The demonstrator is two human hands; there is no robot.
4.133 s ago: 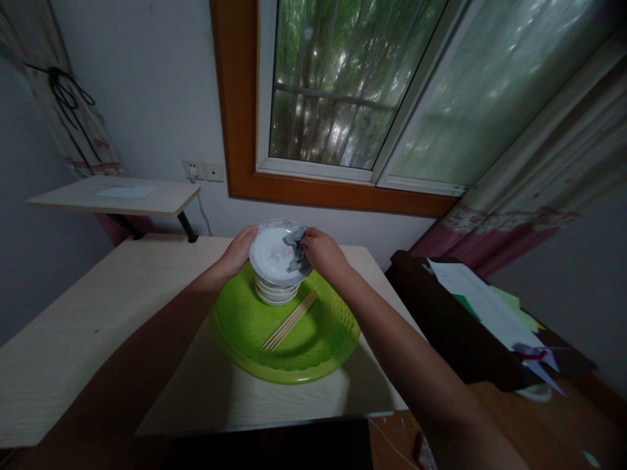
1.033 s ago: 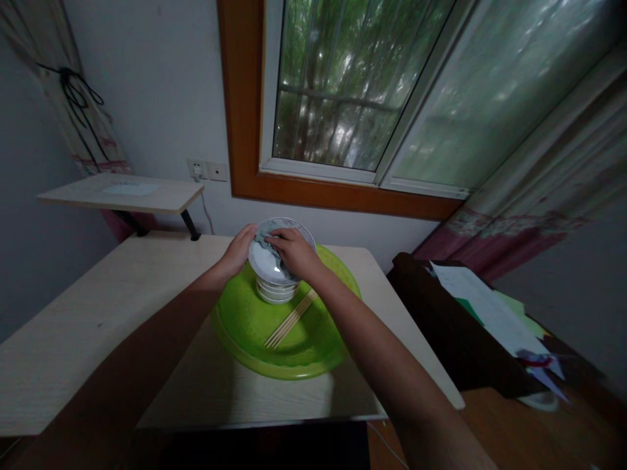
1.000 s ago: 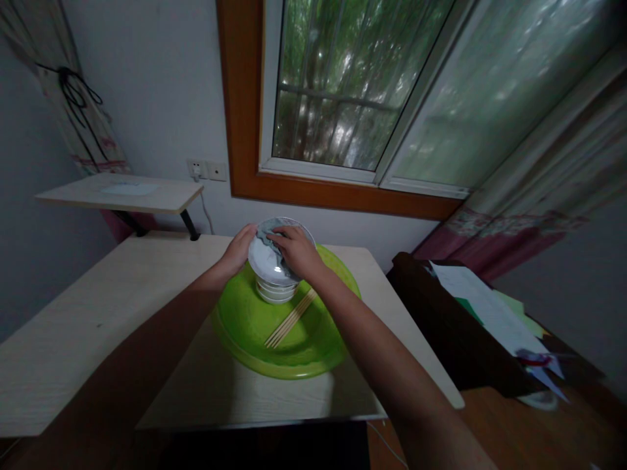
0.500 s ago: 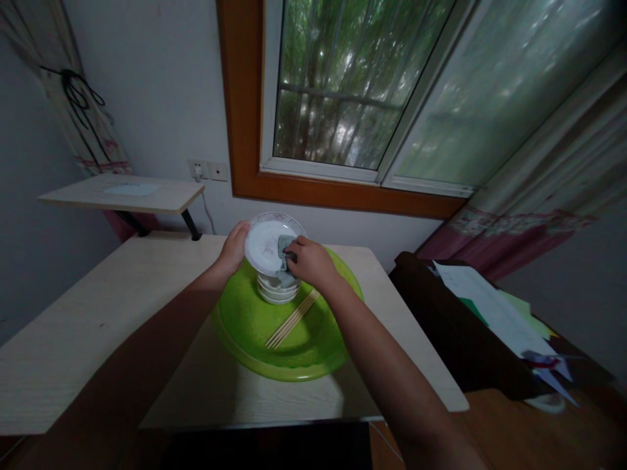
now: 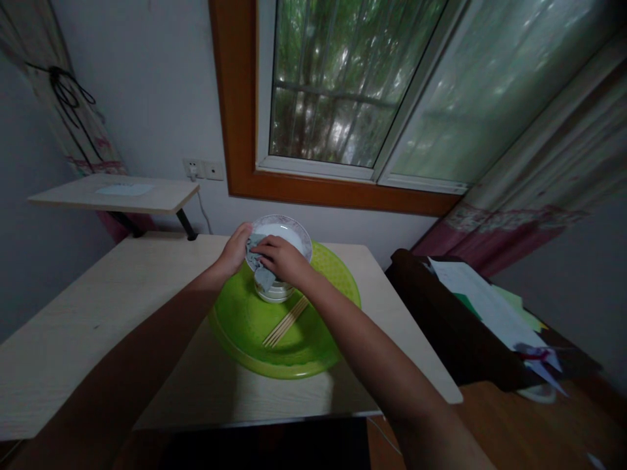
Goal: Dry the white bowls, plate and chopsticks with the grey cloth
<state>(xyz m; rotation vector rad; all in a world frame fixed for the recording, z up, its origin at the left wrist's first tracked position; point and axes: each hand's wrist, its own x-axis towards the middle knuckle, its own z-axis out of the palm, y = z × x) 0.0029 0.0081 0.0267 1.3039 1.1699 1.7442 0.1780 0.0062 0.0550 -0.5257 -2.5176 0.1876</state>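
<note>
My left hand point(image 5: 234, 251) grips the left rim of a white plate point(image 5: 289, 232) with a patterned edge, tilted above a green basin point(image 5: 294, 372). Pressed on the left part of the plate's face is a grey-green cloth point(image 5: 265, 279), bunched in the closed fingers of my right hand point(image 5: 281, 256). Beneath the plate, a stack of white bowls point(image 5: 275, 294) stands in the basin, partly hidden by the plate and cloth. Several light wooden chopsticks point(image 5: 285, 322) lie in the basin, to the right of the bowls.
The basin stands on a pale wooden table point(image 5: 122, 307). A small raised shelf point(image 5: 161, 199) with a paper on it is at the back left. To the right is a dark brown piece of furniture point(image 5: 421, 313) with papers point(image 5: 482, 294). A window point(image 5: 337, 98) is behind.
My right hand has moved the cloth leftward across the plate, from its right side to its left edge by my left hand. My left hand still holds the plate.
</note>
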